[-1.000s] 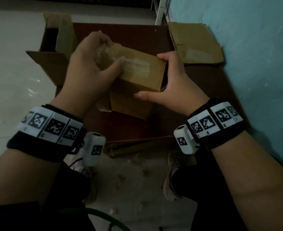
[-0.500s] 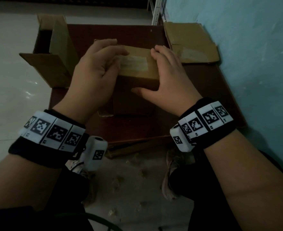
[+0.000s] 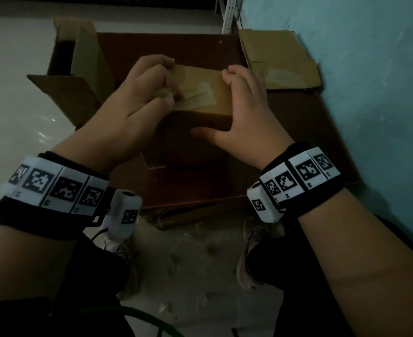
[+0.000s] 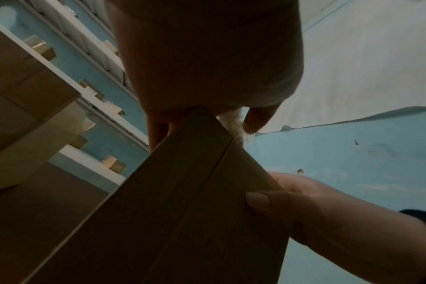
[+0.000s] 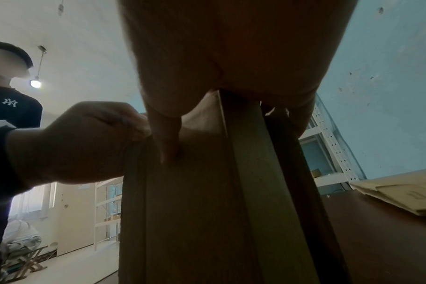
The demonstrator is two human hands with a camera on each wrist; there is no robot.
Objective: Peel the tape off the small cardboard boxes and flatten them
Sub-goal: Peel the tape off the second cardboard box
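A pale blue wall [image 3: 361, 98] fills the right of the head view; a glossy white floor [image 3: 11, 98] spreads at left. White metal shelving [image 5: 333, 146] stands against the blue wall. A ceiling lamp [image 5: 35, 83] glows at upper left.

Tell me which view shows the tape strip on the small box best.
The head view: the tape strip lies pale across the small box top, with the left hand pinching its end. The left wrist view shows only a crumpled bit; the right wrist view shows none.
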